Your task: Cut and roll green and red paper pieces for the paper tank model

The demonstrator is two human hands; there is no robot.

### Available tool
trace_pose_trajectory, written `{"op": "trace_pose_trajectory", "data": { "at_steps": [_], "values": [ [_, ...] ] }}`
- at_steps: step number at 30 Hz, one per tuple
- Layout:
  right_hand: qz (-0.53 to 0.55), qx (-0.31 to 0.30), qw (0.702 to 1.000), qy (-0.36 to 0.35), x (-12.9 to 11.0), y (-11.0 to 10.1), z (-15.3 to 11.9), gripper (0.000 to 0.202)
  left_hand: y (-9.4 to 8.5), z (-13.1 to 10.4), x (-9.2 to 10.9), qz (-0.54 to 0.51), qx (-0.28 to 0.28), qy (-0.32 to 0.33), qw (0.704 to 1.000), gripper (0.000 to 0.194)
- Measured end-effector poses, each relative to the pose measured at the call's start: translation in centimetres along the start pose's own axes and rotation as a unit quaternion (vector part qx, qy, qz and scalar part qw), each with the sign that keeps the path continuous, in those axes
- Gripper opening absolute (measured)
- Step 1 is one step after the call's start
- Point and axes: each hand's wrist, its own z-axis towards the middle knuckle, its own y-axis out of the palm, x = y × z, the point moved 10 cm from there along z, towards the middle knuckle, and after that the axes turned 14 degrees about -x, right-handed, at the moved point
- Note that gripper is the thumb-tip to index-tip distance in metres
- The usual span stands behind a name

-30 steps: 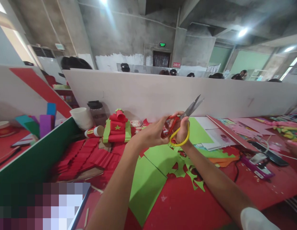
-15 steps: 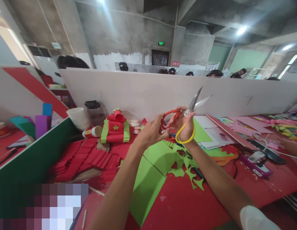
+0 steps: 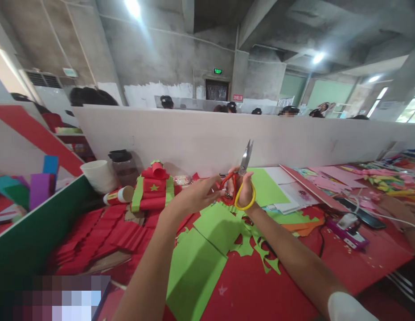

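A pair of scissors (image 3: 244, 164) with one red and one yellow handle loop is raised above the desk, blades pointing up and almost together. My right hand (image 3: 248, 189) grips it, with the yellow loop around the thumb side and fingers at the red loop. Beside the red loop is my left hand (image 3: 197, 196), fingers stretched out and thumb apart from them; whether the fingertips touch the loop I cannot tell. Under both hands lie green paper sheets (image 3: 197, 263) and cut green scraps (image 3: 260, 249).
Folded red paper strips (image 3: 103, 236) and a red-green paper piece with a star (image 3: 154, 189) are on the left, near a white cup (image 3: 99, 176) and a dark-lidded bottle (image 3: 123, 167). A purple power strip (image 3: 347, 234) sits right. A white partition (image 3: 180, 138) stands behind.
The scissors' blades have come together from wide apart. My left hand has loosened from the red loop and drawn slightly left. The view has shifted a little.
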Motion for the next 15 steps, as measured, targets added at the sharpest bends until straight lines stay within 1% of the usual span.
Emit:
{"op": "trace_pose_trajectory", "data": {
  "at_steps": [4,6,8,11,13,15],
  "values": [
    [0.014,-0.057,0.998,0.022,1.2,1.3,-0.2,0.064,-0.4,0.1,0.0,-0.046,0.028,0.016,0.998,0.031],
    [-0.009,-0.095,0.994,0.048,1.7,1.8,-0.3,0.061,-0.5,0.2,-0.3,-0.060,0.045,0.023,0.997,0.032],
    [-0.056,-0.150,0.983,0.087,2.2,2.2,-0.3,0.058,-0.9,0.2,-1.0,-0.063,0.073,0.022,0.995,0.034],
    [-0.112,-0.256,0.947,0.159,3.0,2.4,-0.6,0.052,-1.5,-0.1,-2.1,-0.058,0.112,0.016,0.992,0.036],
    [-0.117,-0.322,0.916,0.208,3.4,2.2,-1.1,0.047,-1.4,0.0,-2.6,-0.059,0.113,0.015,0.992,0.035],
    [-0.116,-0.363,0.892,0.242,3.5,1.7,-1.5,0.045,-1.1,0.2,-2.8,-0.061,0.110,0.013,0.992,0.035]
  ]
}}
